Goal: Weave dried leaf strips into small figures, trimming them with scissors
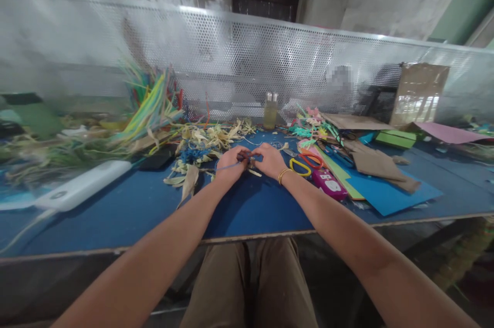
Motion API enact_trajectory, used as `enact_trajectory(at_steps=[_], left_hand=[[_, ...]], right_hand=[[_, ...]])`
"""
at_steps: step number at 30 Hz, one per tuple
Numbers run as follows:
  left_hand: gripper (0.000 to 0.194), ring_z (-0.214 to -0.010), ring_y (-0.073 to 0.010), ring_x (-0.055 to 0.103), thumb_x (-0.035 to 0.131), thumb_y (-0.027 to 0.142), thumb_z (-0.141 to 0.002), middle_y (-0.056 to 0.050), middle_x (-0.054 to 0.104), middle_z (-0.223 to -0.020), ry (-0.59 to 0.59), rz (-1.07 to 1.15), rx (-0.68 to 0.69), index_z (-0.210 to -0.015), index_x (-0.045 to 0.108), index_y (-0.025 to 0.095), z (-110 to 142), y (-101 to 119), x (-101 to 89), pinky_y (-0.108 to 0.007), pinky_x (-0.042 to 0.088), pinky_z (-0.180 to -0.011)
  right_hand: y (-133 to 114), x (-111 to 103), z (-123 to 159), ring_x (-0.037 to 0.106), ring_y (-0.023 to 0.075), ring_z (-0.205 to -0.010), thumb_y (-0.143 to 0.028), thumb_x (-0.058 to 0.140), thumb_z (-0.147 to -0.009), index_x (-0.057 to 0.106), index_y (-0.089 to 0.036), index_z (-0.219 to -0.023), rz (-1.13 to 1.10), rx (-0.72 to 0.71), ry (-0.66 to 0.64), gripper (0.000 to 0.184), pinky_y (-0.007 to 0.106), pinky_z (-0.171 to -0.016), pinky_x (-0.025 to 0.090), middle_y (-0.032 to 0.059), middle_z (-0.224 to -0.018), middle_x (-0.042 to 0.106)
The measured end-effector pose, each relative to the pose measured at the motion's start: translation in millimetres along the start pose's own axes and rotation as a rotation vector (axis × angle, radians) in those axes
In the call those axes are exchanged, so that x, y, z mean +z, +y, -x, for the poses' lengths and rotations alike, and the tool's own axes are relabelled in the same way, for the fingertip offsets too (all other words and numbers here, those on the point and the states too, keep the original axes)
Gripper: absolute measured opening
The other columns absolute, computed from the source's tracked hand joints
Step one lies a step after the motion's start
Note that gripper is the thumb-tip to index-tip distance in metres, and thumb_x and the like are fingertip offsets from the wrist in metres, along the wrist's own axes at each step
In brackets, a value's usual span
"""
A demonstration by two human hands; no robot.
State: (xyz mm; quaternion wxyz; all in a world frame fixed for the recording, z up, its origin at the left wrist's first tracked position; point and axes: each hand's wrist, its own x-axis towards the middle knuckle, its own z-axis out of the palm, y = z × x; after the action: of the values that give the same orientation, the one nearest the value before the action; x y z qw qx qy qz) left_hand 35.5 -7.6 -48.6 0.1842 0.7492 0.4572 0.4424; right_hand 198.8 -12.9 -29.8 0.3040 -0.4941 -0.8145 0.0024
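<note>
My left hand [230, 164] and my right hand [271, 160] meet over the middle of the blue table [254, 214], fingertips almost touching. Both are closed in pinches around a thin blue strand [228, 166], one end of which crosses the back of my left hand. The small part between the fingertips is mostly hidden. Dried pale husk leaves [189, 184] and blue shredded bits [191, 154] lie left of my left hand. Just right of my right wrist, which wears a gold bracelet, are scissors [300, 167] with yellow and red handles.
A white power strip [83, 186] and a bundle of coloured strips [152, 101] stand at left. A glass bottle [270, 114] is at the back against a perforated metal screen [216, 55]. A magenta packet [329, 184], blue paper [393, 191] and brown card [380, 166] lie at right.
</note>
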Motion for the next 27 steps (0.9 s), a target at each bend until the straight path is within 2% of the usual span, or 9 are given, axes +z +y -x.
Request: enact_trajectory(at_steps=[4, 10, 16, 20, 27], left_hand=[[0.029, -0.075, -0.0144, 0.061, 0.056, 0.017, -0.068, -0.001, 0.066, -0.085, 0.032, 0.0, 0.009, -0.096, 0.061, 0.022, -1, -5, 1.0, -0.024, 0.046, -0.067], [0.03, -0.074, -0.0142, 0.061, 0.059, 0.019, -0.068, 0.0, 0.067, -0.083, 0.032, 0.022, -0.019, -0.098, 0.06, 0.022, -3, -9, 1.7, -0.024, 0.045, -0.066], [0.027, -0.074, -0.0153, 0.063, 0.062, 0.023, -0.067, 0.0, 0.069, -0.079, 0.024, 0.03, -0.119, -0.094, 0.064, 0.021, -5, -5, -9.4, -0.025, 0.045, -0.068], [0.027, -0.075, -0.0165, 0.063, 0.065, 0.026, -0.065, -0.002, 0.068, -0.078, 0.073, 0.033, -0.128, -0.091, 0.065, 0.019, -7, -6, -15.4, -0.026, 0.045, -0.069], [0.029, -0.068, -0.0163, 0.061, 0.065, 0.022, -0.061, -0.001, 0.066, -0.074, 0.061, 0.028, -0.152, -0.089, 0.061, 0.019, -10, -11, -12.4, -0.028, 0.045, -0.063]], right_hand=[[0, 0, -1, 0.052, 0.0165, -0.089, -0.028, 0.064, -0.073, 0.07, -0.02, -0.093, 0.023, -0.064, 0.015, 0.022, 0.027, -0.08, 0.04, 0.0049, -0.09, 0.058], [1, 1, -3, 0.052, 0.0162, -0.087, -0.024, 0.058, -0.078, 0.07, -0.02, -0.083, 0.044, -0.085, 0.043, 0.014, 0.027, -0.077, 0.039, 0.0048, -0.087, 0.058], [4, -1, -2, 0.052, 0.0142, -0.077, -0.026, 0.058, -0.077, 0.068, -0.017, -0.076, -0.045, -0.014, 0.09, 0.013, 0.026, -0.074, 0.039, 0.0037, -0.077, 0.057], [10, 0, -3, 0.051, 0.0123, -0.07, -0.024, 0.057, -0.074, 0.065, -0.015, -0.071, -0.099, 0.064, 0.113, 0.012, 0.025, -0.071, 0.04, 0.0032, -0.075, 0.057], [16, 2, -5, 0.051, 0.0123, -0.066, -0.021, 0.059, -0.066, 0.061, -0.016, -0.06, -0.179, 0.135, 0.135, 0.007, 0.025, -0.066, 0.038, 0.001, -0.067, 0.055]])
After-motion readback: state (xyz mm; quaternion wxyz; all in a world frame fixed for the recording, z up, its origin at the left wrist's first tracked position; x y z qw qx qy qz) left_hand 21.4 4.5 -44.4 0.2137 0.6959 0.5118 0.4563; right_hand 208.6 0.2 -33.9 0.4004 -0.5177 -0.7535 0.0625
